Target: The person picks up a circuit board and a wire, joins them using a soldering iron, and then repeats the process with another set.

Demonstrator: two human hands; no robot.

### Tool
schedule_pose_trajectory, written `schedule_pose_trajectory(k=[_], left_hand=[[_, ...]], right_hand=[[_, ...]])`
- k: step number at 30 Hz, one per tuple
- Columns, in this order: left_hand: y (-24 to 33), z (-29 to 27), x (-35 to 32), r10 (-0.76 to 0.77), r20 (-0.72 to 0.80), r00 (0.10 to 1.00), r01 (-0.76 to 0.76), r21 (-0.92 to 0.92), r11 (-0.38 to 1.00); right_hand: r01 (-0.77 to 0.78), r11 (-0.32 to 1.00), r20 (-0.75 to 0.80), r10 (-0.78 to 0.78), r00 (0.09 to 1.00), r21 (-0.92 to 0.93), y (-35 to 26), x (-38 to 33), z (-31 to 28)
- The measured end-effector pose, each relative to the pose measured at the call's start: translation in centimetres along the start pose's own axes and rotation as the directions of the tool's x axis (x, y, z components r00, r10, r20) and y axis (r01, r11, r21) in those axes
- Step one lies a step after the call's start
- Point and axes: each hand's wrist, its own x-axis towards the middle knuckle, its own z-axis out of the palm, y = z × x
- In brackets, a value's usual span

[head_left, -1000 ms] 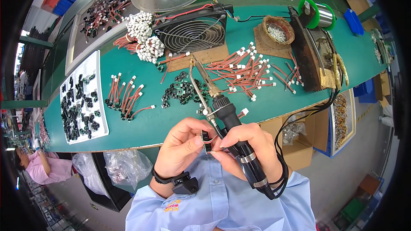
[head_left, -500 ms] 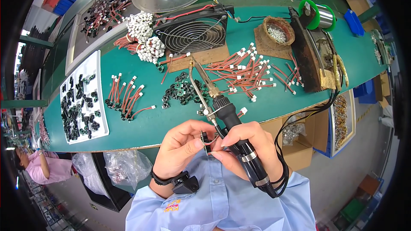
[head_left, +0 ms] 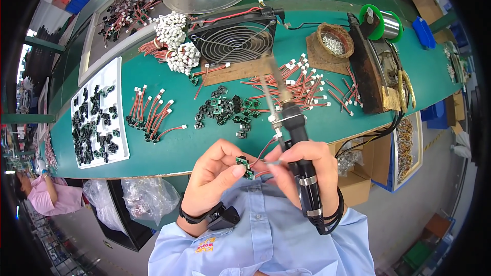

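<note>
Between the thumb and fingers of my left hand is a small green circuit board with a black part on it. My right hand is closed round a black soldering iron with a thin metal tube along its side; the tip points away from me over the bench and is blurred. A red-and-white wire lead runs from the board to my right fingertips, which are close beside it; whether they pinch it is unclear. Loose boards lie in a pile beyond my hands.
Wire leads lie right of the pile, finished-looking wired boards left. Farther left is a white tray of black parts. A fan, brown pot and solder reel stand behind. Cables hang at right. A person is far left.
The soldering iron has swung to the right, its tip away from the board pile. The board in my left hand has turned, showing more of its green face.
</note>
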Motion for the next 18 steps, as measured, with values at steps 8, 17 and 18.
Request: schedule_pose_trajectory(k=[8, 17, 18], left_hand=[[-1.2, -1.0, 0.8, 0.235, -0.148, 0.961, -0.232, 0.04, 0.972], [-1.4, -0.9, 0.8, 0.437, -0.27, 0.858, -0.373, 0.259, 0.891], [-1.4, -0.8, 0.8, 0.439, -0.274, 0.856, -0.374, 0.258, 0.891]], right_hand=[[0.191, 0.935, -0.103, -0.23, 0.968, -0.298, 0.5, -0.7, -2.5], [0.372, 0.893, 0.237, -0.316, 0.919, -0.252, 0.9, -3.3, -3.8], [0.374, 0.893, 0.241, -0.316, 0.918, -0.25, 0.9, -3.2, -3.7]])
